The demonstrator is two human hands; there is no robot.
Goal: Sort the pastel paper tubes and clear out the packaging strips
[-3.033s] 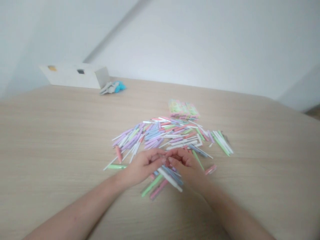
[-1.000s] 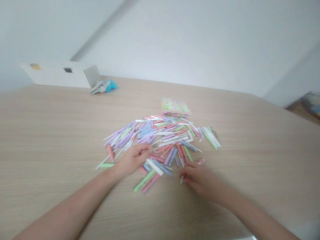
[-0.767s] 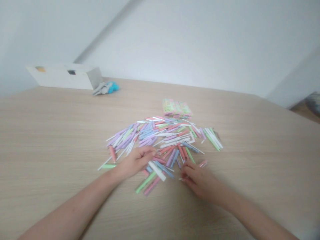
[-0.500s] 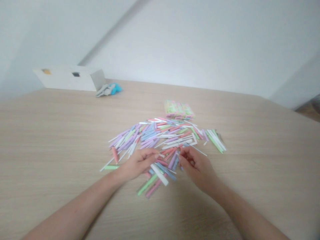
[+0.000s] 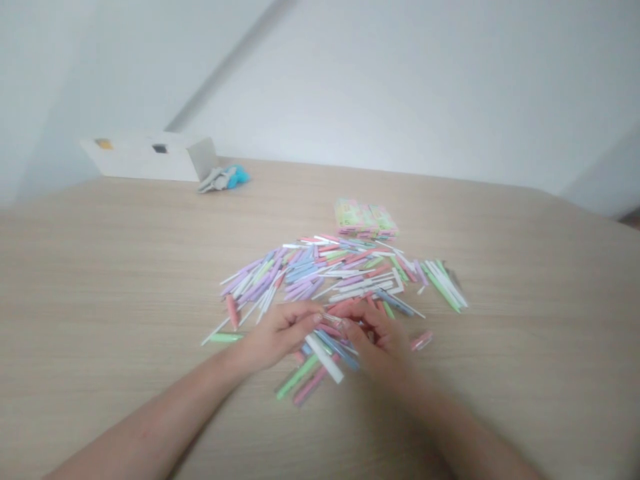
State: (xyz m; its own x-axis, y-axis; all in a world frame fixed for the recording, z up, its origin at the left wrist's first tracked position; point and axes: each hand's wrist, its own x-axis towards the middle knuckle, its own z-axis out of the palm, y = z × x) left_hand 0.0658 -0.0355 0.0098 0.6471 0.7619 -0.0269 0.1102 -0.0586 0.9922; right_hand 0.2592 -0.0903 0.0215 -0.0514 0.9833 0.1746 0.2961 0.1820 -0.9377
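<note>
My left hand is closed in a pinch at the left end of a small, clear-and-whitish thin piece. At its other end the fingers of my right hand are closed, thumb and forefinger together. The exact kind of this piece is too blurred to tell. Under and around both hands lies a loose pile of coloured pen-like sticks in purple, blue, pink, green and white. A wide white stick and a green stick lie just below the hands.
Behind the pile are stacked green-and-pink packets. A white box with two cut-outs stands at the back left, beside a crumpled grey-and-blue cloth-like item. More sticks lie at the right on the wooden table.
My right hand has moved left to meet my left hand at the small piece. A pink stick with a clear end now shows right of my right hand. The view has shifted slightly.
</note>
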